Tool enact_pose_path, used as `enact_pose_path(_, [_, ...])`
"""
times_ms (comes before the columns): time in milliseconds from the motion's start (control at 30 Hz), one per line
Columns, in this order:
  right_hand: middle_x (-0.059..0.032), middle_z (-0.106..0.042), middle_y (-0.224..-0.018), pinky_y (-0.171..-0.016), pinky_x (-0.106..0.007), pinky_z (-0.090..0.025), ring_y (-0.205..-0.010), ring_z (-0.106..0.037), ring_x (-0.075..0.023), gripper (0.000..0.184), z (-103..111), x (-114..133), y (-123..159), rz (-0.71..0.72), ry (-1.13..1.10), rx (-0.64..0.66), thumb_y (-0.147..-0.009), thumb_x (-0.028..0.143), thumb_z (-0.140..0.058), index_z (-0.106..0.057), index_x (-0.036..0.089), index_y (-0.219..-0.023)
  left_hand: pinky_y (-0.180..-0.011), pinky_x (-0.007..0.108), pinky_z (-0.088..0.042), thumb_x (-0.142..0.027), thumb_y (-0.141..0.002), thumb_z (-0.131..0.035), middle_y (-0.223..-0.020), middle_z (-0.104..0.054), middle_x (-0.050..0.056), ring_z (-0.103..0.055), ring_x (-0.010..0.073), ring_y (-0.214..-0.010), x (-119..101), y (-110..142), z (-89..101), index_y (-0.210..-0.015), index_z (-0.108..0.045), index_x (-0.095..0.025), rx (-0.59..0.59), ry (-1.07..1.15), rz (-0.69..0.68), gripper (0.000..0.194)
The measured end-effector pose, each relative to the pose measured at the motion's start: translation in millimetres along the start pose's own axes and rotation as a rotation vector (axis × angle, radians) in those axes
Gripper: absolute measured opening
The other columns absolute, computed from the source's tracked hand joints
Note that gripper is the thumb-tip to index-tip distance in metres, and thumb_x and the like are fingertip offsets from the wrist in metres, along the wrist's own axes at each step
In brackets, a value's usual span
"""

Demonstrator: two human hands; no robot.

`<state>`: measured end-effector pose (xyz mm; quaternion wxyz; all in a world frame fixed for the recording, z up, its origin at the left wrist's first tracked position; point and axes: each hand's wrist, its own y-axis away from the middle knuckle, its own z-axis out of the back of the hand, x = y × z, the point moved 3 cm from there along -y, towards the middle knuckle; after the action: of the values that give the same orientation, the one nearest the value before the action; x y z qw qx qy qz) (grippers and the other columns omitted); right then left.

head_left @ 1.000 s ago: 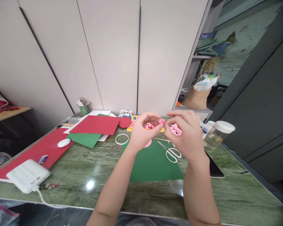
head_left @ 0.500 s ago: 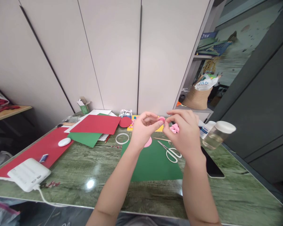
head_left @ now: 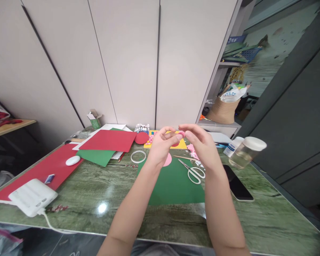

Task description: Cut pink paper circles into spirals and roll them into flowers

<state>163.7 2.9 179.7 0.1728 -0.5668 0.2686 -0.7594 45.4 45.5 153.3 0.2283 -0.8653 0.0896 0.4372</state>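
A small pink piece of curled paper (head_left: 181, 133) is held up over the table between my hands. My left hand (head_left: 159, 148) pinches it between thumb and fingers. My right hand (head_left: 204, 147) has its thumb against the piece and its forefinger arched over it; the exact contact is partly hidden. Under my hands lie a pink paper circle (head_left: 167, 160) and a green sheet (head_left: 173, 190). White-handled scissors (head_left: 195, 175) rest on the green sheet, blades partly spread. Behind my fingers is a yellow sheet (head_left: 183, 145) with small pink pieces (head_left: 152, 138).
A red paper circle (head_left: 142, 138), a roll of tape (head_left: 138, 156) and stacked red sheets (head_left: 108, 140) lie left. Pink scraps (head_left: 192, 151) and a thin stick (head_left: 185, 157) are beyond the scissors. A phone (head_left: 238, 183) and a lidded jar (head_left: 246, 153) stand right; a white charger (head_left: 33, 197) is front left.
My right hand has shifted left and turned, its forefinger now over the pink piece. More of the pink scraps and yellow sheet shows. My left hand has barely moved.
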Motion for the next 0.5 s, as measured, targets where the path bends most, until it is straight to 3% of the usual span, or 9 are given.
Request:
enact_pose_path(167, [-0.0015, -0.067, -0.104, -0.081, -0.03, -0.05, -0.097, -0.061, -0.0161, 0.019, -4, -13, -4, -0.1, -0.204, 0.052, -0.083, 0.036, -0.06, -0.066, 0.026, -0.098, -0.061, 0.021, -0.04, -0.021, -0.062, -0.076, -0.064, -0.063, -0.004, -0.056, 0.007, -0.058, 1, -2, 2.4, -0.078, -0.053, -0.018, -0.032, -0.01, -0.033, 0.029])
enact_pose_path(400, [-0.0026, -0.069, -0.097, -0.077, -0.031, -0.051, -0.092, -0.062, -0.0168, 0.023, -2, -18, -5, -0.135, -0.142, 0.072, -0.08, 0.034, -0.064, -0.066, 0.025, -0.101, -0.067, 0.024, -0.049, -0.024, -0.068, -0.073, -0.079, -0.068, 0.002, -0.063, 0.0123, -0.074, -3, 0, 0.3, -0.083, -0.058, -0.018, -0.08, -0.299, -0.202, 0.022])
enact_pose_path(500, [-0.0034, -0.069, -0.095, -0.075, -0.031, -0.052, -0.088, -0.063, -0.0169, 0.023, 0, -20, -6, -0.132, -0.139, 0.069, -0.078, 0.034, -0.066, -0.067, 0.024, -0.098, -0.067, 0.024, -0.05, -0.025, -0.068, -0.073, -0.081, -0.068, 0.003, -0.064, 0.013, -0.077, -3, 0, -0.5, -0.08, -0.061, -0.017, -0.058, -0.332, -0.191, 0.019])
